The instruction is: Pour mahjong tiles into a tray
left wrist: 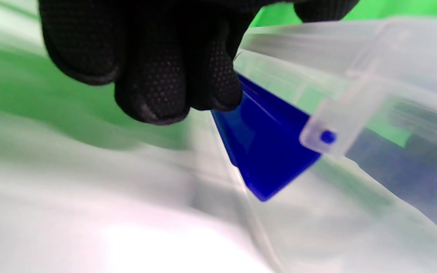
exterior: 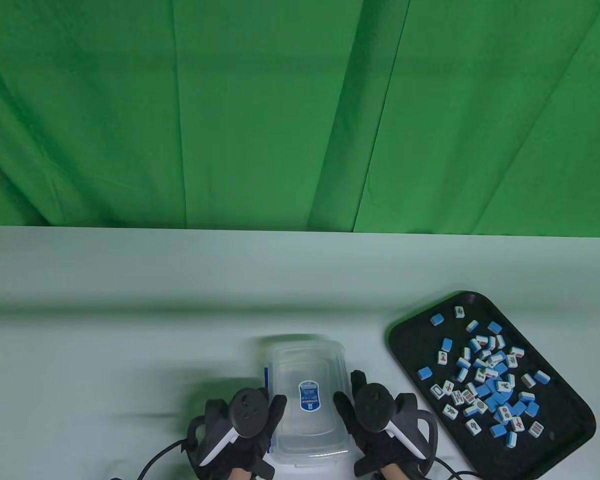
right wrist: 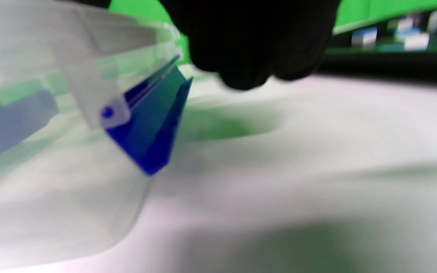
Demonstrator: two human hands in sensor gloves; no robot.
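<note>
Between my two hands, at the near edge of the table (exterior: 130, 280), sits the clear plastic box (exterior: 307, 400), and I hold it by its long sides: my left hand (exterior: 245, 425) grips the left wall, my right hand (exterior: 380, 420) the right wall, fingers curled against the plastic. On its upward-facing surface is a small blue and white label (exterior: 308, 396); the print on it is too small for me to read. Nothing shows through the clear plastic but the table. Seen from my left wrist, my gloved fingers (left wrist: 157, 76) close just above a blue latch (left wrist: 268, 151) hinged to the box's rim; seen from my right wrist, a matching blue latch (right wrist: 150, 129) hangs beside my dark fingertips (right wrist: 249, 49). To my right, apart from the box, lies the black tray (exterior: 570, 425), and the mahjong tiles (exterior: 485, 380) are scattered across it, some blue backs up, some showing white faces with red and green marks that I cannot make out. Behind the table hangs a green cloth (exterior: 280, 110).
</note>
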